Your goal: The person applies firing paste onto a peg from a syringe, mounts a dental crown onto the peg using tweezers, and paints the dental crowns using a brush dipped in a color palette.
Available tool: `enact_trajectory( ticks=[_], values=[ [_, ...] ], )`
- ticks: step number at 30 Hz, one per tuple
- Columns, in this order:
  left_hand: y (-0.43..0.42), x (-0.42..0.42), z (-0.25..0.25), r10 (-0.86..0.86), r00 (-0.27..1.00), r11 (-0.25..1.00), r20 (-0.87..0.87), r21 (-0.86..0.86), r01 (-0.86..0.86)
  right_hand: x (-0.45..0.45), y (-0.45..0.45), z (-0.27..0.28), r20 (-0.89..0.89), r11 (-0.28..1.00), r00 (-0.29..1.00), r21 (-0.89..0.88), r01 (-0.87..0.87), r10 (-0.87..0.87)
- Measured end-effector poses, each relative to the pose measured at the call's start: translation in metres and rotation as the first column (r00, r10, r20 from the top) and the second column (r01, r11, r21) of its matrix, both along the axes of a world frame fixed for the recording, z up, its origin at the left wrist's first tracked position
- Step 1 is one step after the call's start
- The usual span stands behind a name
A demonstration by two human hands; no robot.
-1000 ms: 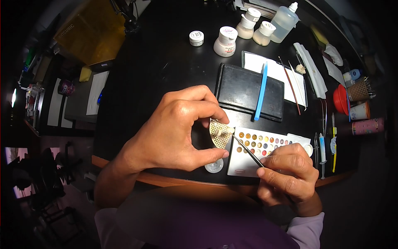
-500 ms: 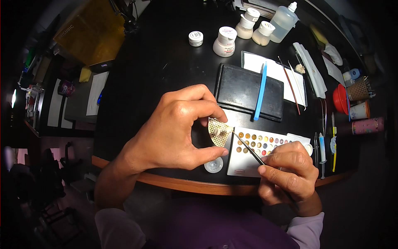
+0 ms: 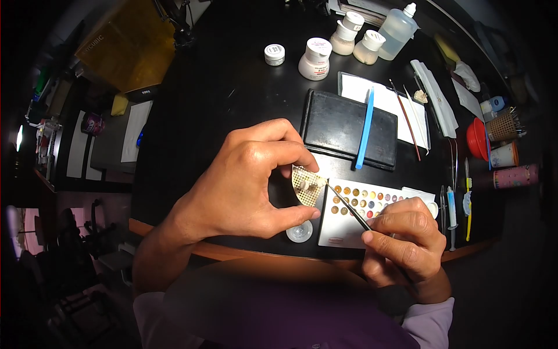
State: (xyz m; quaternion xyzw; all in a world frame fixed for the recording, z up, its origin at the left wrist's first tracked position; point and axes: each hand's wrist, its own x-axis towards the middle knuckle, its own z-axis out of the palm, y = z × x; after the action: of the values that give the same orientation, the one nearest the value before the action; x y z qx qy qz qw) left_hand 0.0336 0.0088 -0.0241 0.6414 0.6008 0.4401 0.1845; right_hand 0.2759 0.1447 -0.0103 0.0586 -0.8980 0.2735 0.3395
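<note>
Some of palette (image 3: 344, 227) hidden behind right hand (image 3: 407, 244); brush tip (image 3: 330, 184) indistinct.

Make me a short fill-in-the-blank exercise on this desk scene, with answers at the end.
1. The left hand holds a mesh piece; the thin tool is in the person's ____.
2. The strip lying across the black case is ____ in colour.
3. The cap on the large bottle is ____ in colour.

Missing words: right hand; blue; white.
</note>
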Motion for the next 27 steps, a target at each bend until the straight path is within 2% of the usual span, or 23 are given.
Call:
enact_trajectory(
  ticks=[8,13,16,17,20,27],
  values=[
    [0.001,0.001,0.002,0.049,0.997,0.998,-0.058,0.041,-0.047,0.002,-0.003,-0.003,-0.053,0.994,0.995,-0.076,0.078,-0.082],
    [0.001,0.007,0.001,0.086,0.993,0.995,-0.082,0.065,-0.081,-0.007,-0.004,-0.009,0.07,0.978,0.993,-0.18,0.102,-0.091],
    [0.002,0.012,0.003,0.083,0.993,0.993,-0.084,0.09,-0.075,-0.015,-0.009,-0.014,0.072,0.957,0.99,-0.255,0.138,-0.124],
    [0.002,0.014,0.003,0.081,0.994,0.992,-0.079,0.1,-0.073,-0.019,-0.006,-0.016,0.04,0.969,0.992,-0.215,0.123,-0.117],
    [0.003,0.018,0.005,0.064,0.994,0.992,-0.093,0.117,-0.053,-0.022,-0.013,-0.02,0.046,0.906,0.987,-0.392,0.162,-0.156],
    [0.003,0.025,0.001,0.081,0.99,0.986,-0.116,0.156,-0.062,-0.022,-0.009,-0.02,0.075,0.828,0.995,-0.553,0.097,-0.067]
  ],
)
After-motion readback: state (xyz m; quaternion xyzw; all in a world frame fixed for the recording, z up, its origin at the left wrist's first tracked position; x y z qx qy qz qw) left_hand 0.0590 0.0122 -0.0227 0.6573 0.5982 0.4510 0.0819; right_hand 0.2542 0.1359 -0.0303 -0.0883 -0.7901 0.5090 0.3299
